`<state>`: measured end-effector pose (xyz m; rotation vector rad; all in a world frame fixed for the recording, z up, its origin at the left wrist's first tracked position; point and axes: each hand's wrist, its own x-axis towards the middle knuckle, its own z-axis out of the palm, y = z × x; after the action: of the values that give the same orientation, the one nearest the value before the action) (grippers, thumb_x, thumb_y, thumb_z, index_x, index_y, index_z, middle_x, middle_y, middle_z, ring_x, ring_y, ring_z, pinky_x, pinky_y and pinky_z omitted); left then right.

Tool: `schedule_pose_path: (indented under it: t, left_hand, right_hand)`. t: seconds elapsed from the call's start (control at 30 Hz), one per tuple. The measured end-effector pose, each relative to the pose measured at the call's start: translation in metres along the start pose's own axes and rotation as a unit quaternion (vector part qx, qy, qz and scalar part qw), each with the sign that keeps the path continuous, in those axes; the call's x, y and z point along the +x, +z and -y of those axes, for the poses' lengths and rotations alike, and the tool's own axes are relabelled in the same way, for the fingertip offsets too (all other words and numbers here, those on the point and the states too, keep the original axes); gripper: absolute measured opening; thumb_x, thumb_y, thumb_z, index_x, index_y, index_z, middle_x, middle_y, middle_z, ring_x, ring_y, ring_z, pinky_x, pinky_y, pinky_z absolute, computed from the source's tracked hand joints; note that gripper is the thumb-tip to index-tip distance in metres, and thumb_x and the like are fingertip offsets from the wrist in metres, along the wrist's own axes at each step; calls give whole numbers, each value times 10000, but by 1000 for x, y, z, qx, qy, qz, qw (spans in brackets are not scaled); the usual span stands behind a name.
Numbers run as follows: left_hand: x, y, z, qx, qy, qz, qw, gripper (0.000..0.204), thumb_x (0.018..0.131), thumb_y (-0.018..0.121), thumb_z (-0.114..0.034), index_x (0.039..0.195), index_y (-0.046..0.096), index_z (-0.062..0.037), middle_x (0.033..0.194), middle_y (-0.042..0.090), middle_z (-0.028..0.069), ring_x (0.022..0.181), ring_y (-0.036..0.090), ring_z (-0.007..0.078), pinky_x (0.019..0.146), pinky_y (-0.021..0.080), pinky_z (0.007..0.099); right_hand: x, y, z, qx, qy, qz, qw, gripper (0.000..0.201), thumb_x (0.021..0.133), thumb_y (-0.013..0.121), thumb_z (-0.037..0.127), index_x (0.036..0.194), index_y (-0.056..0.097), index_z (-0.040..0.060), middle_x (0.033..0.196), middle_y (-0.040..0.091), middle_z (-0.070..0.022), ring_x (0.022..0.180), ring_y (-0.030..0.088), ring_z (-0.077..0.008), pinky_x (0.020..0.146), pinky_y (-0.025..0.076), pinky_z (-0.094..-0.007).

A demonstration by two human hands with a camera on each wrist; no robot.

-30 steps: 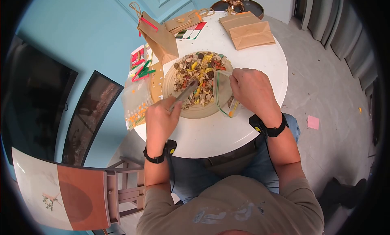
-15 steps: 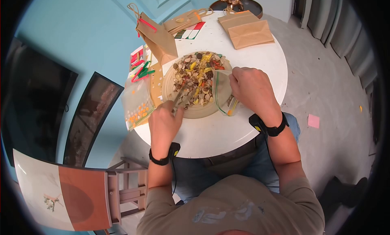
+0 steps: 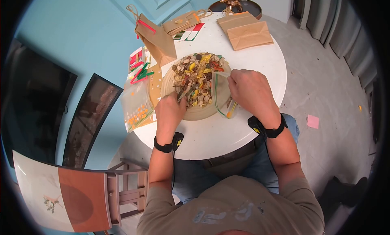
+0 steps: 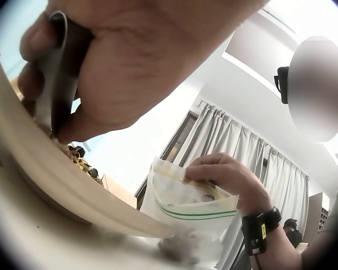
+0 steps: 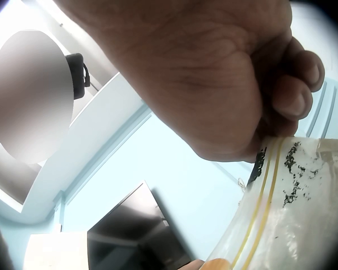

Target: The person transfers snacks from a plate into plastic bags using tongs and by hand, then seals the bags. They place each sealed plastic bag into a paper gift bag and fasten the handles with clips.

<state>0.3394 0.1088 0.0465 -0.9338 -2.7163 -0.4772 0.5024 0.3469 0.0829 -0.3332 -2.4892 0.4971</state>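
Observation:
My left hand point(image 3: 170, 113) grips metal tongs point(image 4: 73, 53) by their bent end, low over the near left side of a round cream plate point(image 3: 200, 114). The tips of the tongs reach into a heap of mixed dried pieces point(image 3: 195, 72), pale, brown, yellow and orange. At the plate's right edge my right hand point(image 3: 252, 88) pinches the top edge of a clear zip bag point(image 5: 296, 197). The bag's mouth, with a green-striped seal, gapes toward the plate. Some blurred contents show low in the bag in the left wrist view.
Left of the plate lies another zip bag point(image 3: 138, 101) with orange pieces, beside red and green strips point(image 3: 141, 72). A paper bag point(image 3: 156, 42) stands behind them; another folded paper bag point(image 3: 250, 34) lies at the back right. The round white table point(image 3: 211, 143) curves close to my lap.
My left hand has shifted right and slightly forward, and the tips of the tongs have moved within the near left part of the heap. My right hand and its bag stay nearly still.

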Motion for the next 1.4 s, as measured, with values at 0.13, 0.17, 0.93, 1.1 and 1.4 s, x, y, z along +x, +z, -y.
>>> schedule_pose_path:
  t: [0.13, 0.17, 0.93, 1.1, 1.4]
  left_hand:
    - [-6, -3, 5, -23, -9, -3, 1000, 270, 982, 809, -245, 915, 771, 14, 794, 736, 274, 789, 739, 487, 731, 586, 551]
    - [-7, -5, 6, -24, -17, 2, 1000, 260, 985, 806, -237, 904, 775, 8, 776, 725, 271, 775, 731, 485, 720, 578, 550]
    - [-47, -55, -74, -102, 122, -18, 987, 250, 943, 879, -189, 1106, 811, -13, 893, 775, 233, 794, 763, 437, 700, 596, 477]
    - [-43, -30, -87, -139, 181, -11, 974, 302, 925, 888, -206, 1115, 793, 8, 913, 781, 219, 785, 775, 412, 687, 605, 475]
    - [-47, -45, -33, -17, 81, -67, 994, 284, 949, 855, -244, 1083, 769, -9, 895, 770, 210, 765, 764, 408, 674, 608, 491]
  right_hand:
    - [-1, -2, 0, 3, -1, -5, 1000, 164, 973, 699, 110, 875, 730, -18, 764, 733, -233, 752, 748, -431, 742, 596, -537]
    - [-1, -3, 0, 3, -1, -4, 1000, 164, 973, 699, 110, 875, 730, -18, 764, 733, -233, 752, 748, -431, 742, 596, -537]
    - [-1, -4, 2, 7, 27, 4, 1000, 242, 1017, 705, 152, 846, 732, -18, 808, 731, -233, 791, 723, -444, 772, 575, -524]
    - [0, -5, -1, 13, 11, -15, 1000, 174, 959, 687, 97, 839, 717, -26, 761, 723, -249, 756, 745, -450, 743, 595, -536]
    - [-1, -15, -7, -1, 30, -19, 999, 181, 967, 686, 101, 847, 725, -29, 779, 728, -249, 776, 748, -448, 764, 602, -533]
